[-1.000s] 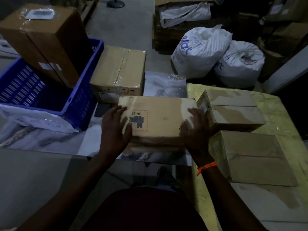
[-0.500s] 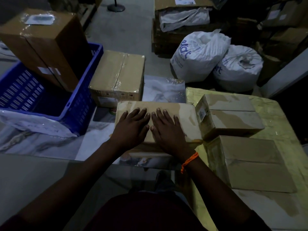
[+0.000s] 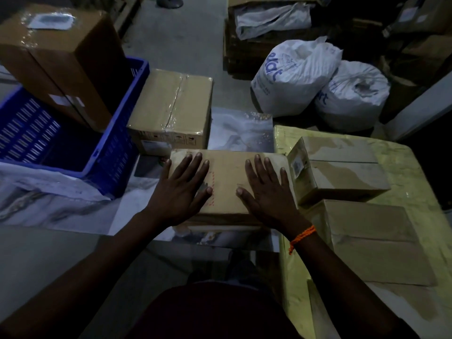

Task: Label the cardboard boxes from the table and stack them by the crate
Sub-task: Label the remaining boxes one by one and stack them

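Within reach are five cardboard boxes [image 3: 227, 182], two white sacks [image 3: 293, 77], one blue crate [image 3: 117, 152] and two hands [image 3: 181, 192]; the farther boxes are too dark to count.

Everything is dim and underexposed, with a cool grey cast. The brightest areas are the two white woven sacks [image 3: 293, 77] far right of the blue slotted plastic crate [image 3: 117, 148] and the pale yellow plastic-covered table [image 3: 415, 192] to its right. Clear tape glints on the tall brown cardboard box [image 3: 61, 57] standing in the crate. Background right of the crate sinks into black. Straight lines bow near the frame edges, and fine detail is soft and grainy.
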The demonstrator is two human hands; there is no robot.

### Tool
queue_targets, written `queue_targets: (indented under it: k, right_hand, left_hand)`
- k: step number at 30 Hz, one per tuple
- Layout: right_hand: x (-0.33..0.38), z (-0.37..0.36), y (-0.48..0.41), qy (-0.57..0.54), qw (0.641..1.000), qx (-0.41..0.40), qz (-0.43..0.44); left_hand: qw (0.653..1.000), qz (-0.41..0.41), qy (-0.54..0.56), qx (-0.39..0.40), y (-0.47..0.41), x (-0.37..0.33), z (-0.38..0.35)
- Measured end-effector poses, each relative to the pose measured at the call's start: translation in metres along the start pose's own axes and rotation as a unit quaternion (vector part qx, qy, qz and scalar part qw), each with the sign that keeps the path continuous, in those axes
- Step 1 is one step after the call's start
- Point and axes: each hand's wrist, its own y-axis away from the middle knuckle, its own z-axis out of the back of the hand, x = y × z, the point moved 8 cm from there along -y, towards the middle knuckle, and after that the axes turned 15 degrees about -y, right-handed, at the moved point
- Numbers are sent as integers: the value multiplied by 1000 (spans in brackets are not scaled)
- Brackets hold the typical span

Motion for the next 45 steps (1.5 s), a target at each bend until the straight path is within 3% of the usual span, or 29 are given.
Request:
queue_targets:
  k: [7,10,12,14,15,20,26,31,34,38,45]
  right_hand:
    - [0,3,-1,-11,1000,2,-15]
    - [-12,16,-3,-63,992,-52,-94]
    - [-34,30,-4,-176,958,-120,-191]
    - [-55,37,-9,-316,900,-150,-259]
    - [-60,41,-11,-360,879,-155,-273]
    - [-65,55,-4,-427,839,-199,-271]
    - [-84,58,25,-504,764,-287,-283]
    - [-85,46,40,-557,738,-266,-272]
    - [-82,27,50,-566,741,-252,-261]
    - [-84,-16,78,-578,711,-260,-304]
    - [-88,-52,101,-533,742,-237,-330]
  left_hand:
    - [999,16,33,-24,1,0,4]
    - [975,125,176,-48,4,19,2]
    - [922,214,319,-48,7,35,-1]
    - [863,244,440,-41,8,40,-5]
    - [851,249,462,-29,8,41,-9]
    - [830,241,501,-44,12,40,-8]
    - [798,248,540,-96,22,42,2]
    - [738,326,584,-95,39,51,-7]
    - [740,333,579,-84,50,45,-13]
    - [779,348,518,-57,71,41,-30]
    - [789,389,475,-26,98,33,-65]
